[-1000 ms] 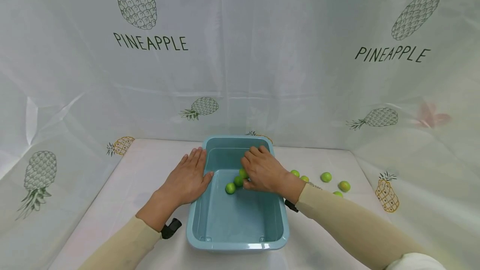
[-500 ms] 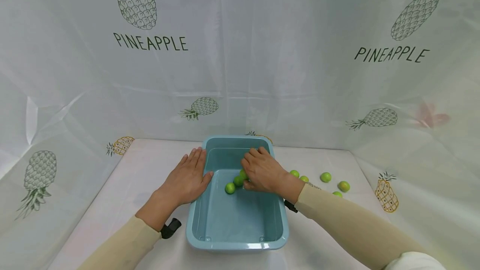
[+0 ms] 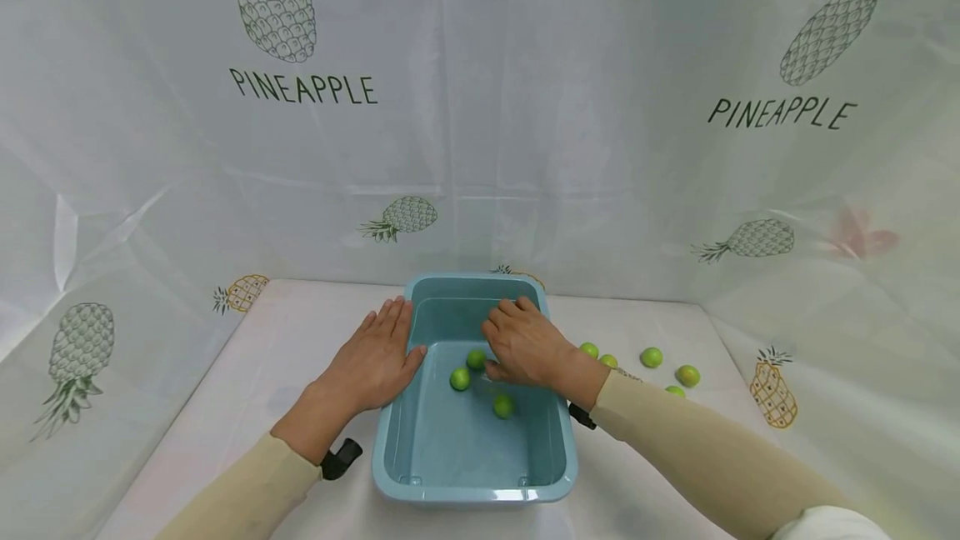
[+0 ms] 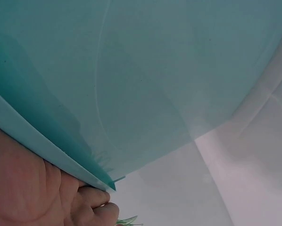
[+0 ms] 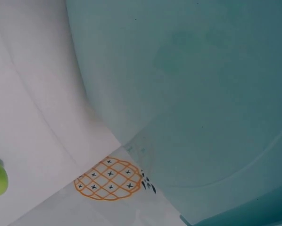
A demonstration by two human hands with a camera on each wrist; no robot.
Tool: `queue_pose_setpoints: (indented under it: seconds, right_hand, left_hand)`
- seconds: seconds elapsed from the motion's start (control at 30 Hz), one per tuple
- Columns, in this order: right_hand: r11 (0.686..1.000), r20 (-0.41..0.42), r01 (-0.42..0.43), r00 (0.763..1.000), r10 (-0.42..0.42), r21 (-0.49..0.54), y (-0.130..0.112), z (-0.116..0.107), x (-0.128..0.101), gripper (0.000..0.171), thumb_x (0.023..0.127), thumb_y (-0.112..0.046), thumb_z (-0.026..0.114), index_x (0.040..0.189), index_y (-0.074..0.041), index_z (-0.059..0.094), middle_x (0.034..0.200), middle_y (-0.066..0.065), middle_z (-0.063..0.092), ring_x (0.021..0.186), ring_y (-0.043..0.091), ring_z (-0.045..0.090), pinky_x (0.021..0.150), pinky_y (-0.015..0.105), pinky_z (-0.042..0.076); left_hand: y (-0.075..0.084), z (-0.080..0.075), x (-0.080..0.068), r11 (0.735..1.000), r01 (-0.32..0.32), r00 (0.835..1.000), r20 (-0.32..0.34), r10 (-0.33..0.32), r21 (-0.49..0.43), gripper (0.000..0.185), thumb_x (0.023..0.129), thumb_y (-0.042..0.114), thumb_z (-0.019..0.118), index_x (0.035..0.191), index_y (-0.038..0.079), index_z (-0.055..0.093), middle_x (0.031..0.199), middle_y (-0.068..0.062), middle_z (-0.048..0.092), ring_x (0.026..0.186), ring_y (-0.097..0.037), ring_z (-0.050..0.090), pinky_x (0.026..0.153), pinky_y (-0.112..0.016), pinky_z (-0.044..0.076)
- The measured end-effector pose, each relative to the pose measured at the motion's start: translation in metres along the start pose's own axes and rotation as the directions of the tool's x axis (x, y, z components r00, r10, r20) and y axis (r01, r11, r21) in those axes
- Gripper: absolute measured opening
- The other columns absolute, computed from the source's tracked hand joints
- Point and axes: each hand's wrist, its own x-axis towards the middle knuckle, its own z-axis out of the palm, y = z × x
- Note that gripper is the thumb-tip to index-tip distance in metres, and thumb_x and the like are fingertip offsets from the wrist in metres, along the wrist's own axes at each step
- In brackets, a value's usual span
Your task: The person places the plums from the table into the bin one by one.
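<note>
A blue plastic basin stands on the table between the hands. My left hand rests along its left rim with fingers straight and thumb over the edge; in the left wrist view the palm touches the rim. My right hand reaches over the right rim into the basin, back upward and fingers bent. What lies under the right palm is hidden. Inside the basin I see a lime, a second lime by the right thumb, and a slightly blurred lime nearer the front.
Several more limes lie on the table right of the basin, among them a lime and a yellowish-green lime. The right forearm partly covers some. A white pineapple-print sheet hangs behind the table.
The lime beside the right hand's fingers has left that spot, and a lime now shows nearer the basin's front. Both hands stay in nearly the same place.
</note>
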Motion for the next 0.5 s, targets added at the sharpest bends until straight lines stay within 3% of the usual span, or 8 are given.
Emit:
queue_pose_setpoints:
  seconds: [0.33, 0.5]
  right_hand:
    - [1.000, -0.027, -0.009, 1.000, 0.009, 0.024, -0.0005, 0.0010, 0.0001, 0.041, 0.091, -0.049, 0.074, 0.079, -0.017, 0.052, 0.074, -0.002, 0.046, 0.073, 0.017, 0.034, 0.072, 0.034, 0.027]
    - [0.999, -0.112, -0.021, 0.993, 0.026, 0.045, 0.0012, 0.0016, -0.0004, 0.036, 0.088, -0.038, 0.075, 0.076, -0.017, 0.048, 0.072, -0.002, 0.044, 0.072, 0.017, 0.032, 0.070, 0.034, 0.028]
  left_hand:
    - [-0.0004, 0.0008, -0.0001, 1.000, 0.001, 1.000, -0.003, -0.001, 0.002, 0.076, 0.111, 0.039, 0.047, 0.161, -0.013, 0.025, 0.170, -0.031, 0.023, 0.160, -0.046, 0.022, 0.129, -0.060, 0.023]
    - [-0.0002, 0.0010, 0.0002, 1.000, 0.000, 1.000, -0.006, 0.000, 0.004, 0.076, 0.111, 0.040, 0.047, 0.161, -0.013, 0.025, 0.170, -0.031, 0.024, 0.160, -0.046, 0.022, 0.129, -0.060, 0.023]
